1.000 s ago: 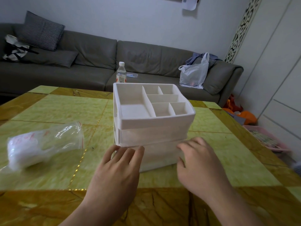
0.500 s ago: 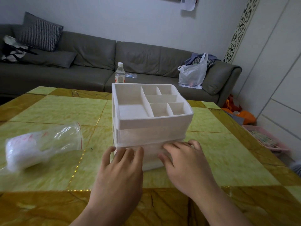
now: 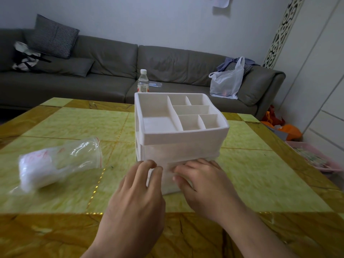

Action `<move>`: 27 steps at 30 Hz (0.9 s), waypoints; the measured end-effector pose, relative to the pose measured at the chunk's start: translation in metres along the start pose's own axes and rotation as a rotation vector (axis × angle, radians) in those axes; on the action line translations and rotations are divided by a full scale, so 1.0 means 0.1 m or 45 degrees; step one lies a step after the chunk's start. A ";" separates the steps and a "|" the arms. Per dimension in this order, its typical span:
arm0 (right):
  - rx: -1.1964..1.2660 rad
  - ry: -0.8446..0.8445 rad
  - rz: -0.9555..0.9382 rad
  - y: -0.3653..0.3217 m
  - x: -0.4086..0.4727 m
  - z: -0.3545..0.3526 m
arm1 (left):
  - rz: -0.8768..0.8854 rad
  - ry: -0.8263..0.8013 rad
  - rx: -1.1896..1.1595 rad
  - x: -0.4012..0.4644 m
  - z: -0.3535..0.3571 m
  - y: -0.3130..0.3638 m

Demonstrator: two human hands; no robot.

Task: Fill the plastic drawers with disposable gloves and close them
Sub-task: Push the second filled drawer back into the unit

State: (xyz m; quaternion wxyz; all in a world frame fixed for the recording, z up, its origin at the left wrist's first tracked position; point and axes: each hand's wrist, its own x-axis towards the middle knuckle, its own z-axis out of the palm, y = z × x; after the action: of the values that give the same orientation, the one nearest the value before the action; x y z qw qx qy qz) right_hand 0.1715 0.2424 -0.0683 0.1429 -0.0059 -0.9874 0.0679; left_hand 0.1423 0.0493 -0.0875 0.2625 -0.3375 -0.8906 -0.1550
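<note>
A white plastic organizer with an open divided tray on top stands on the yellow-green table. Its lower drawer sticks out a little toward me. My left hand pinches the left part of that drawer's front with thumb and curled fingers. My right hand is beside it, its fingers curled onto the middle of the same drawer front. A clear zip bag of white disposable gloves lies on its side on the table, left of the organizer and apart from both hands.
A water bottle stands behind the organizer at the table's far edge. A grey sofa with cushions and a white plastic bag runs along the back. A pink basket sits on the floor at the right.
My right hand slid left from the drawer's right corner to its middle. The fingers of both hands curled onto the lower drawer front, which now sticks out slightly more toward me.
</note>
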 end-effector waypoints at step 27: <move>0.104 0.080 -0.051 -0.07 0.01 0.01 | 0.027 -0.265 0.006 0.19 0.15 -0.02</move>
State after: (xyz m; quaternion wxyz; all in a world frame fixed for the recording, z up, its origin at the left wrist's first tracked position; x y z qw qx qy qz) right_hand 0.1704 0.2353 -0.0683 0.1752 0.0176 -0.9787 0.1052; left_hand 0.1233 0.0641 -0.0896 0.1708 -0.3604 -0.9099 -0.1142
